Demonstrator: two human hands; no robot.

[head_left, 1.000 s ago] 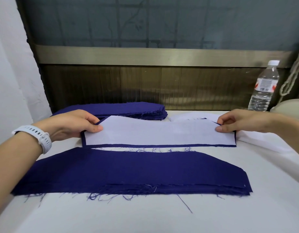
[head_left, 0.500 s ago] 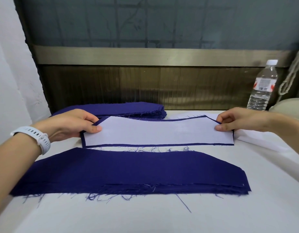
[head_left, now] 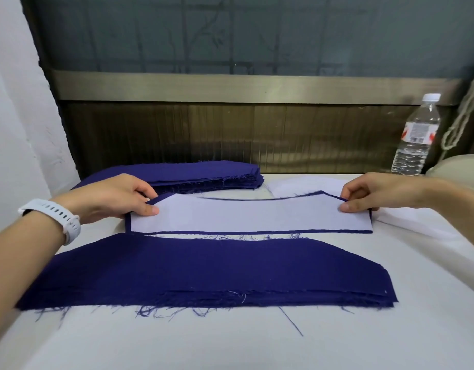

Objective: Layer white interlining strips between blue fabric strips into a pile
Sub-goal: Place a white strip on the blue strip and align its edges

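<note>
Head view: how far along is the layering?

Midway, I'd judge. A white interlining strip (head_left: 252, 214) lies on a blue fabric strip (head_left: 230, 232) at mid-tabletop, with a thin blue margin showing along its near, left and far edges.

And the hands?

The left hand (head_left: 116, 198) pinches the strip's left end with the thumb on top. The right hand (head_left: 374, 193) pinches the right end's far corner. Each grip is closed on the interlining. I can't tell whether either also catches the blue beneath.

What's left?

A far blue stack (head_left: 204, 173) and some spare white pieces (head_left: 305, 185) beside it look like supply, so plenty remains. The near blue pile (head_left: 204, 271) is thick and frayed. Whether white sits inside it can't be seen.

Edges and room?

The pair's near edge runs just beside the near pile's far edge, with loose threads between them, so alignment could snag there. The tabletop (head_left: 230, 343) offers open cloth in front and to the right. A water bottle (head_left: 414, 137) stands well apart at the back right.
</note>
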